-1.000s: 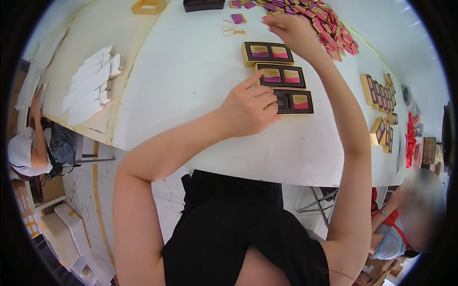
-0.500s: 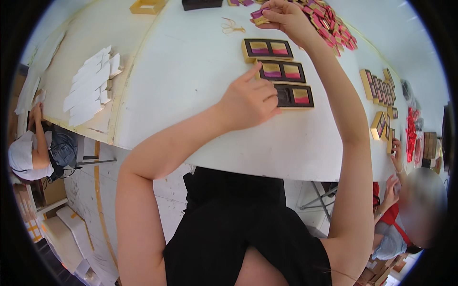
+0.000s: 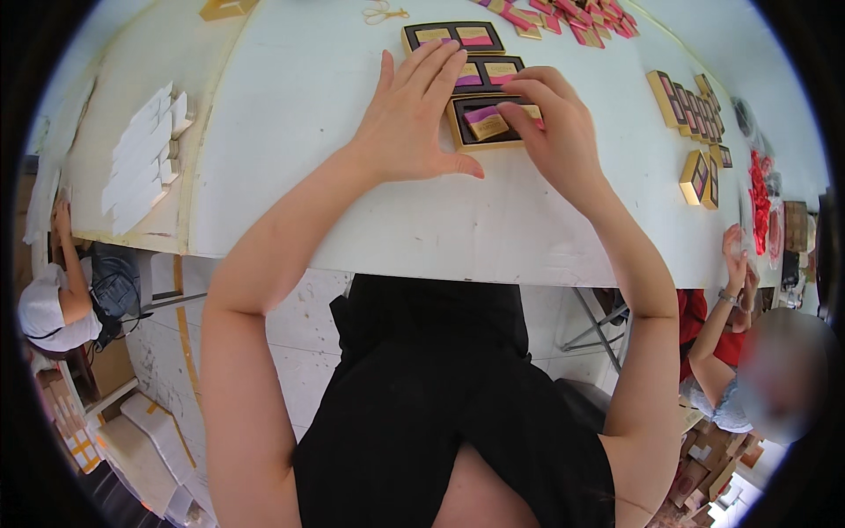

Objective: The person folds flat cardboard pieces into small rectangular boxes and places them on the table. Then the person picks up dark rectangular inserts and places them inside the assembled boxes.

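Three gold-edged boxes with dark two-part inserts stand in a row running away from me. In the nearest box [image 3: 456, 132], a purple-and-gold packet [image 3: 486, 123] lies tilted in the left compartment. A pink-and-gold packet shows partly at right. My right hand [image 3: 563, 132] is over that box's right side, thumb tip at the purple packet's edge, thumb and fingers apart. My left hand [image 3: 409, 110] is spread beside the boxes, its fingertips over the left parts of the middle box [image 3: 518, 63] and the far box [image 3: 499, 44]. Both of those hold a purple and a pink packet.
Loose packets [image 3: 585, 22] lie heaped at the far edge, near a gold ribbon loop [image 3: 385, 13]. Filled boxes [image 3: 691, 110] stand at right, and white cartons [image 3: 145, 163] at left. Co-workers sit at both sides, one person's hands [image 3: 738, 260] raised at the right table edge.
My right hand has come down from the far heap, and the purple packet it held is now in the nearest box. My left hand has spread and moved left and away. The view has shifted.
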Demonstrator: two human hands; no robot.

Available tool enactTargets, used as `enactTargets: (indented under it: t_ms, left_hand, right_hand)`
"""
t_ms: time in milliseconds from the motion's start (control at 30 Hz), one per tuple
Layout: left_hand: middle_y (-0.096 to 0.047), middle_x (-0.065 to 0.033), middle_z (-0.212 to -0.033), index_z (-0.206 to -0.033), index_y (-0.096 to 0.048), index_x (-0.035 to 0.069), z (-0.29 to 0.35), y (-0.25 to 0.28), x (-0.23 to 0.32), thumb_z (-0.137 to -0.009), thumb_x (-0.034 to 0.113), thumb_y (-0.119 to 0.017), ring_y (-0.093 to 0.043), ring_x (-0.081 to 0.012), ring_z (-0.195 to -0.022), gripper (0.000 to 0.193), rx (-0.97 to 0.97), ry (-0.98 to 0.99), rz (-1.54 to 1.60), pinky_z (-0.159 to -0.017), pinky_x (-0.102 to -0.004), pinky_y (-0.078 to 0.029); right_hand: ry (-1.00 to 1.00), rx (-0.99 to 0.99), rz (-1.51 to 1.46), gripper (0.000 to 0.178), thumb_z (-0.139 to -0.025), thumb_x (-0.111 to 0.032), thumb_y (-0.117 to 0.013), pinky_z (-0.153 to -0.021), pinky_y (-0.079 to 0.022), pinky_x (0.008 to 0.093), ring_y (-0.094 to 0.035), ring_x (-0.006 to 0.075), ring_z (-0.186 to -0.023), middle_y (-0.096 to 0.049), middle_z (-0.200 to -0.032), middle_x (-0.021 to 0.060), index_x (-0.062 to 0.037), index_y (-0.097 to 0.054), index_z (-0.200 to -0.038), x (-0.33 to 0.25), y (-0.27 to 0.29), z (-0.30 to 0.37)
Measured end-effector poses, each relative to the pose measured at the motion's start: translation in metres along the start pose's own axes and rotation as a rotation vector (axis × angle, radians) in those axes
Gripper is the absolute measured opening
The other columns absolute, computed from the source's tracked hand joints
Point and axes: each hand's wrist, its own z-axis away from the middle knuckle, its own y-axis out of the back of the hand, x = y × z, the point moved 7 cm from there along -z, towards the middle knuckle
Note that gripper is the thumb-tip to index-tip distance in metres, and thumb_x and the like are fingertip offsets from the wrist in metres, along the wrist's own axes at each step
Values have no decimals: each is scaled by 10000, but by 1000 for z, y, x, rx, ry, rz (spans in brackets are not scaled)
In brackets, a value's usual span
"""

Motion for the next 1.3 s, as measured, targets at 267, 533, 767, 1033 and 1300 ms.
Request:
enactTargets:
  t_ms: [267, 533, 767, 1033, 1300]
  left_hand:
    - [-571, -29, -1388, -1269, -633, 143, -4, 9, 6, -686, 397, -878, -469, -255, -1337, 681, 57, -131, 52, -1155, -646, -223]
    - [-725, -13, -1011, -969, -775, 141, -4, 10, 4, -845, 219, -771, -641, -214, -1007, 147, 276, 71, 507, -1069, -489, -402]
    - [-619, -78, -1292, -1263, -657, 141, -10, 26, 15, -793, 449, -797, -492, -272, -1279, 580, 229, -14, 311, -1101, -570, -330]
    - [-219, -148, -1638, -1564, -283, 104, -9, -15, -36, -660, 764, -731, -107, -366, -1530, 1206, -240, 25, -114, -1150, -718, -121]
    - [-208, -119, -1647, -1565, -284, 110, -6, -17, -33, -658, 728, -751, -101, -341, -1537, 1193, -245, 13, -116, -1139, -731, -128]
  right_hand:
    - [214, 92, 185, 255, -866, -6, -690, -919, -522, 402, -643, 299, -1055, -676, -1194, 80, -48, -674, -1117, 3, 21, 40]
    - [5, 51, -340, 331, -856, 3, -722, -900, -552, 321, -657, 223, -1058, -681, -1201, 108, -30, -669, -1180, 7, 13, 27]
    - [-224, 157, -657, 313, -849, 0, -728, -753, -577, 285, -685, 204, -944, -705, -1014, 108, 1, -661, -1154, 8, 7, 25]
    - [418, 54, 641, 321, -794, -165, -710, -699, -518, 330, -648, 201, -875, -669, -928, 67, -15, -645, -1070, -48, -34, 19]
    - [393, -226, 371, 575, -905, -365, -675, -1163, -310, 532, -455, 286, -1389, -553, -1431, 80, -39, -552, -1362, -20, -22, 45]
